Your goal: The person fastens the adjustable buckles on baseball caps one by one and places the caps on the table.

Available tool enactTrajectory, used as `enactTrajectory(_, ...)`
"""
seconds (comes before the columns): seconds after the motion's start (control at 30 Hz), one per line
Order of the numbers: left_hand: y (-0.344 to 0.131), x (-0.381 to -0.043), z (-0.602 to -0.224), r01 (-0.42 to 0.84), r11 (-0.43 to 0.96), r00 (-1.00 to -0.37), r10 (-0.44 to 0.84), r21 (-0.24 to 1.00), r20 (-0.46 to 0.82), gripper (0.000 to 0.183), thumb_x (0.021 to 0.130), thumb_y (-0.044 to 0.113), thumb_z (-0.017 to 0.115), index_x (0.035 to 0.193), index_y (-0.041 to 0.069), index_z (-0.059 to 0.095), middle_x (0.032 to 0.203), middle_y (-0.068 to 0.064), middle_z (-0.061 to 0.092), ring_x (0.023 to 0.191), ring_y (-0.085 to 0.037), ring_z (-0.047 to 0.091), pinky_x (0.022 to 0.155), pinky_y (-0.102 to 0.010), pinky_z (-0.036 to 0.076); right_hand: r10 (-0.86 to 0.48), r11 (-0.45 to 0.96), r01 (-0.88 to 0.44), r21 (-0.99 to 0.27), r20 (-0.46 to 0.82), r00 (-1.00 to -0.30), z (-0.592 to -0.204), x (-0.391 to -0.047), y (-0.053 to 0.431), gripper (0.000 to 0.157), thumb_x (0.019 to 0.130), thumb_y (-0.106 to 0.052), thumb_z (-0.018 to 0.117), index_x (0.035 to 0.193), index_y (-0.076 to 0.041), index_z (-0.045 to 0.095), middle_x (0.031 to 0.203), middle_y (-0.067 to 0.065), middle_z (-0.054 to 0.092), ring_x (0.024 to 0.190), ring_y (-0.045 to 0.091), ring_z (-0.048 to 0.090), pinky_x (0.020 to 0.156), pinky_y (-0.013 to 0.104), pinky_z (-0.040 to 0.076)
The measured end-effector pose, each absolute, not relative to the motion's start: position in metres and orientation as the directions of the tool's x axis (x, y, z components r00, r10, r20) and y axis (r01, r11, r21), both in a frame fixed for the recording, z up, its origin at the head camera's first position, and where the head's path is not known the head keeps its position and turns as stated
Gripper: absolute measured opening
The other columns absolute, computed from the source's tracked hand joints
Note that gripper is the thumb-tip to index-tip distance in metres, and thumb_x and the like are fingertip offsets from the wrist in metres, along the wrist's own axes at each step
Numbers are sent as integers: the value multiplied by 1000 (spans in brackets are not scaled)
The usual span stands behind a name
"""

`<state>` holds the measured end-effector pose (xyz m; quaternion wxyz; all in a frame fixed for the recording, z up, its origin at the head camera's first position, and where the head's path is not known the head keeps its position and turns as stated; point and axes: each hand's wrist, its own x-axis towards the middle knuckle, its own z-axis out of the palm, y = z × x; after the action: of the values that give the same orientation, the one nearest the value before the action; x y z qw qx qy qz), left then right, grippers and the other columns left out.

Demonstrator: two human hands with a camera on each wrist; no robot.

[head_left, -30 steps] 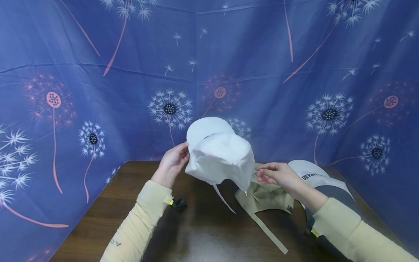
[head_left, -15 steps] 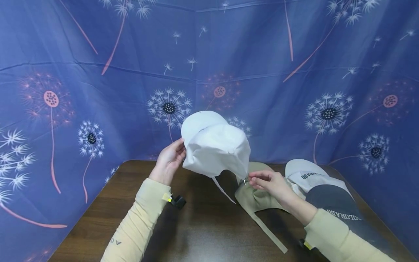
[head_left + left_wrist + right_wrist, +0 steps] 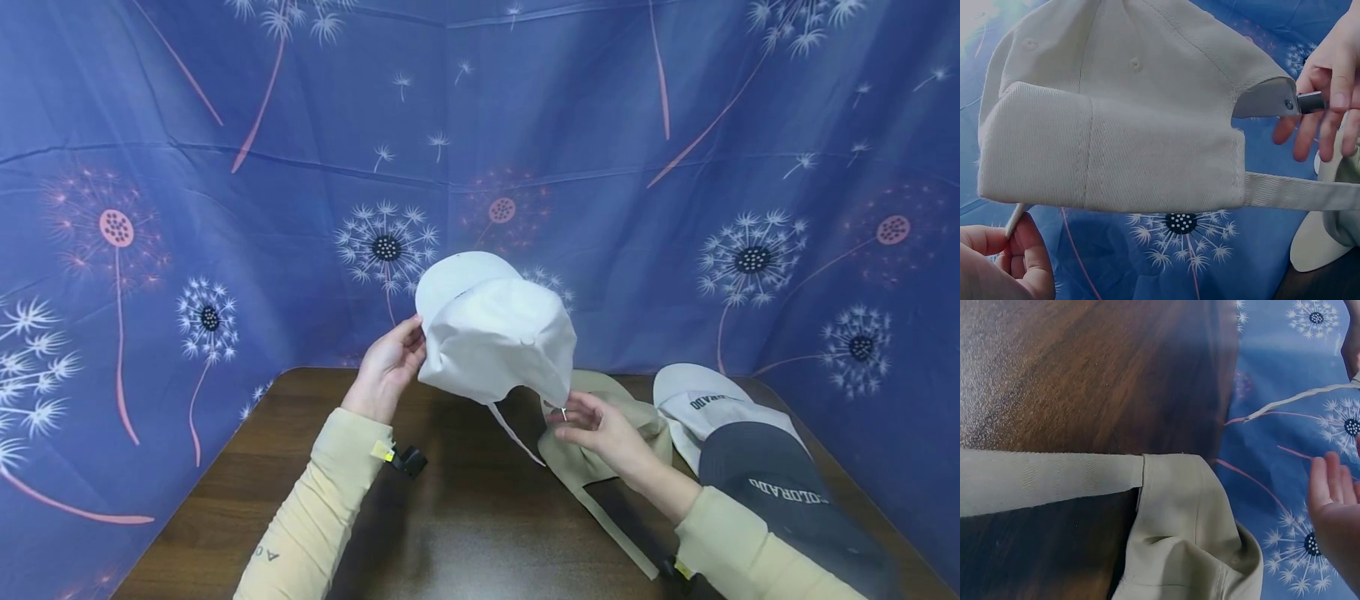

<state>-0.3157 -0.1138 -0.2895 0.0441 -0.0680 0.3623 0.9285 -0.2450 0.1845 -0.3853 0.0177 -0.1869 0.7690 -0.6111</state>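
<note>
A white cap (image 3: 498,333) hangs in the air above the table, brim up and to the left. My left hand (image 3: 386,367) pinches the edge of its brim between thumb and fingers; the left wrist view shows this pinch (image 3: 1019,250) below the cap's crown (image 3: 1147,156). A loose strap (image 3: 1300,190) trails from the cap's back opening. A small metal buckle (image 3: 1311,102) sits at the opening's other corner. Beside the buckle is my right hand (image 3: 603,433), its fingers extended and not curled round anything; whether they touch the buckle is unclear.
Under my right hand lies a khaki cap (image 3: 652,421) with its strap (image 3: 1047,481) stretched across the brown table (image 3: 465,533). Further right are another white cap (image 3: 701,392) and a dark grey cap (image 3: 765,467). A blue dandelion cloth (image 3: 450,108) hangs behind the table.
The white cap has risen slightly and shifted left in my left hand. My right hand came left to the buckle, its fingers closer together half a second ago, and now spreads lower beside it.
</note>
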Motion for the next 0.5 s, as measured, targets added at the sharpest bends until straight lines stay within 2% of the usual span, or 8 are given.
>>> enactTrajectory(0.13,-115,-315,-290,-142,-742,-985,38,655,-171,7,86,1,52,93,2,52,73,-5,59,75,-12,57,73,-22,49,-324,72,-290,-954,253,-912,-387,-247,186,48,82,-12,62,125,0,42,114,24,56,103,18,58,84,25,47)
enactTrajectory(0.3,-117,-316,-291,-148,-752,-981,28,643,-194,6,85,1,54,91,2,53,72,-5,57,73,-12,57,70,-21,50,-322,-27,-312,-950,304,-897,-387,-249,191,43,87,-8,55,125,7,41,111,23,58,97,19,61,83,35,48)
enactTrajectory(0.5,-122,-318,-293,-157,-762,-976,24,628,-214,5,85,1,54,90,3,55,73,-5,58,72,-13,58,70,-21,50,-339,-123,-269,-955,295,-893,-386,-249,193,38,89,-7,51,123,7,42,107,10,64,100,25,60,83,32,49)
